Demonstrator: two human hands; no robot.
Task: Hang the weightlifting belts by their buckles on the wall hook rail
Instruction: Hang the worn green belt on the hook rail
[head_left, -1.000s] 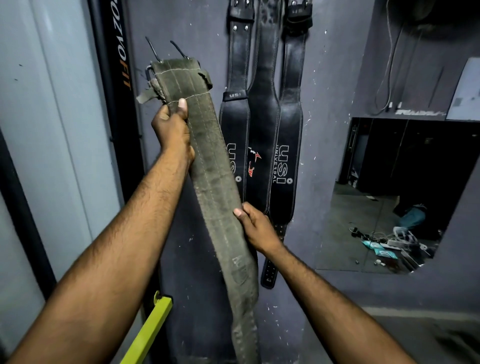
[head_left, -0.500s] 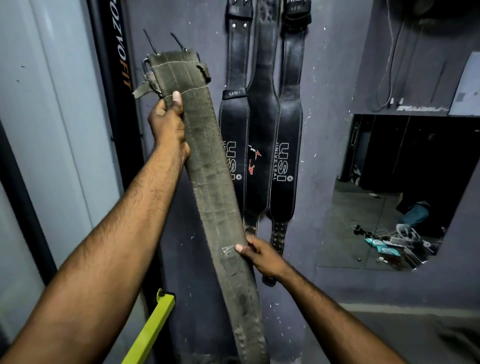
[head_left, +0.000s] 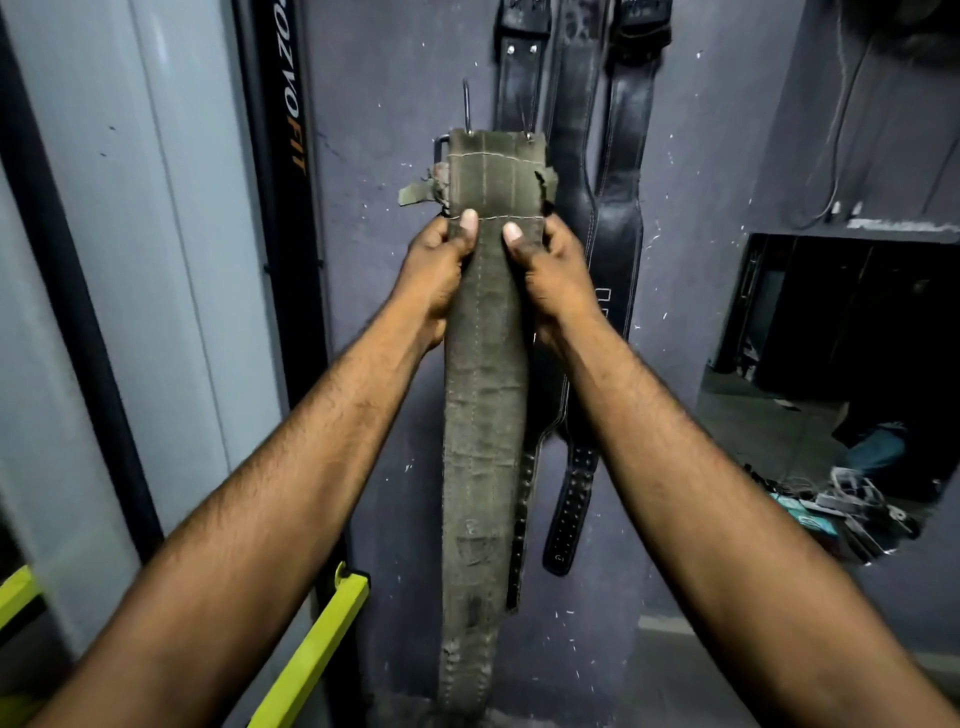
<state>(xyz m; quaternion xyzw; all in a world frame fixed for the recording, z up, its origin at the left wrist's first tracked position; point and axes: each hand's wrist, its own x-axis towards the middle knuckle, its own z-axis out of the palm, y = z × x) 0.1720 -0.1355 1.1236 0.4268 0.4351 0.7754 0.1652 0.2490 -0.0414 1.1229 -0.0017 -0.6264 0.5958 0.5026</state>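
Both grips are clamped on the worn olive-green canvas weightlifting belt (head_left: 483, 415) just below its buckle end. The left hand (head_left: 441, 270) holds its 9 o'clock edge and the right hand (head_left: 556, 275) its 3 o'clock edge, thumbs on the front. The belt hangs upright before the grey wall (head_left: 363, 260). Black leather belts (head_left: 618, 234) hang at its 2 o'clock.

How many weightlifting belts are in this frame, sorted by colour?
Olive-green belt: 1, gripped near its buckle end by the left hand and right hand
Black leather belts: 3, hanging against the wall
Total: 4
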